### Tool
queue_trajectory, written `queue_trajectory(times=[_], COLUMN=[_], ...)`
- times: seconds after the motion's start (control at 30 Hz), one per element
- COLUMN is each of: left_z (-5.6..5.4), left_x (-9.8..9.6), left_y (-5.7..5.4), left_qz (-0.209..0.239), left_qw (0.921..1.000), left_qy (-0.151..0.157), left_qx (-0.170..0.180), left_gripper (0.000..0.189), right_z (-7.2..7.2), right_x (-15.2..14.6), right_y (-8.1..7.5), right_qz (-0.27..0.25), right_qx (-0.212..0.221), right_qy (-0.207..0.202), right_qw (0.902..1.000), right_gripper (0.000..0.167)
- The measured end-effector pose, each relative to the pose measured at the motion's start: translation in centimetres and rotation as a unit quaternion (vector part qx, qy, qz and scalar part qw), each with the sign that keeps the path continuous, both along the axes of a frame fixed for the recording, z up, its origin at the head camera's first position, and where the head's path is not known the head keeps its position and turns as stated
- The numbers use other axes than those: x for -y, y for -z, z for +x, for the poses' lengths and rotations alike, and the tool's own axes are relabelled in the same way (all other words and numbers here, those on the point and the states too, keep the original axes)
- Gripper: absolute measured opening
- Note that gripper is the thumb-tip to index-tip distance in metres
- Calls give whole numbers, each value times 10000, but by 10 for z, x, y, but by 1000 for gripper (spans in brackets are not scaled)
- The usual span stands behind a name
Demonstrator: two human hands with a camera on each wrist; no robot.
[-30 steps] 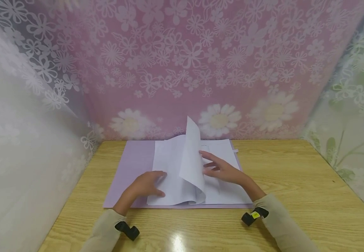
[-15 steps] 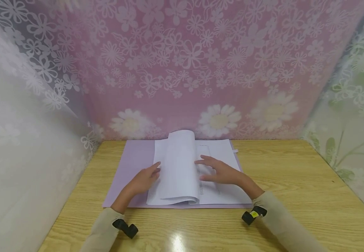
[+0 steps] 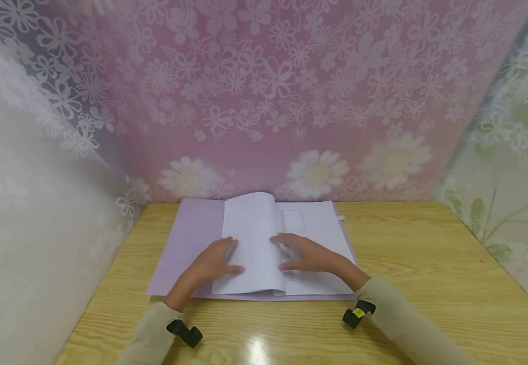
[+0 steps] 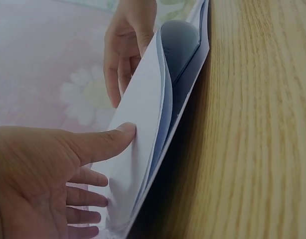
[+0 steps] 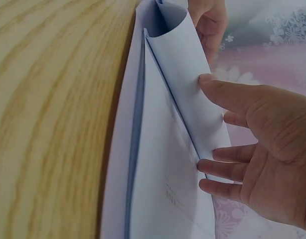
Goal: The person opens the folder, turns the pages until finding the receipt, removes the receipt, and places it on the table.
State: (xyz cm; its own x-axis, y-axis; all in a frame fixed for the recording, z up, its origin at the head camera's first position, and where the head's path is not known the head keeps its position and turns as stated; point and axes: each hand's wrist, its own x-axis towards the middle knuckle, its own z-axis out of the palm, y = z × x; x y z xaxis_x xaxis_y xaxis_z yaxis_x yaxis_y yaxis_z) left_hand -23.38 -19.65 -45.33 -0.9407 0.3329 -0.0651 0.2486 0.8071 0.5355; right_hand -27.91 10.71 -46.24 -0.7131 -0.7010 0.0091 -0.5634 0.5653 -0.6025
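A lilac folder [image 3: 190, 233] lies spread on the table, with white paper sheets [image 3: 250, 228] in it. Some sheets are turned over to the left and bulge at the fold; in the left wrist view their near edge arches above the folder. My left hand [image 3: 211, 261] rests on the turned sheets near their left edge, fingers spread. Close to the fold, my right hand [image 3: 307, 253] touches the curved sheets with thumb and fingertips. Under it lies a printed page [image 3: 327, 223] on the right side. In the right wrist view the right thumb [image 5: 228, 92] presses the curve.
The folder lies on a wood-grain table [image 3: 410, 253], near its back edge. Behind it hangs a pink floral curtain [image 3: 264, 101], with pale curtains at left and right. A small tab [image 3: 341, 217] sticks out at the folder's right edge.
The lifted sheet has come down onto the left side and flattened. My right hand has moved left to the fold. My left hand shifted off the sheets' edge, then came down on top of them.
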Motion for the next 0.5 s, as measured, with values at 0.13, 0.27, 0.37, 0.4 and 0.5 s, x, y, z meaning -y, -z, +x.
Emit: queue_trajectory(times=[0.13, 0.27, 0.37, 0.4, 0.5], left_z=[3, 6, 7, 7, 7], left_x=[-2, -5, -6, -7, -7], left_y=[0, 3, 6, 7, 10], left_qz=[-84, -164, -194, -200, -189], left_qw=[9994, 9980, 9979, 9979, 9980], left_qy=[302, 492, 485, 471, 454], left_qx=[139, 354, 382, 405, 394], left_gripper=[92, 98, 98, 98, 98], right_z=[2, 4, 5, 5, 4], right_x=[6, 9, 10, 10, 11], right_y=[0, -1, -2, -3, -4], right_qz=[171, 255, 265, 282, 363], right_qx=[-93, -152, -153, -150, -180], right_qy=[18, 4, 12, 14, 4], right_qw=[9998, 9996, 9995, 9995, 9992], right_gripper=[74, 70, 69, 69, 69])
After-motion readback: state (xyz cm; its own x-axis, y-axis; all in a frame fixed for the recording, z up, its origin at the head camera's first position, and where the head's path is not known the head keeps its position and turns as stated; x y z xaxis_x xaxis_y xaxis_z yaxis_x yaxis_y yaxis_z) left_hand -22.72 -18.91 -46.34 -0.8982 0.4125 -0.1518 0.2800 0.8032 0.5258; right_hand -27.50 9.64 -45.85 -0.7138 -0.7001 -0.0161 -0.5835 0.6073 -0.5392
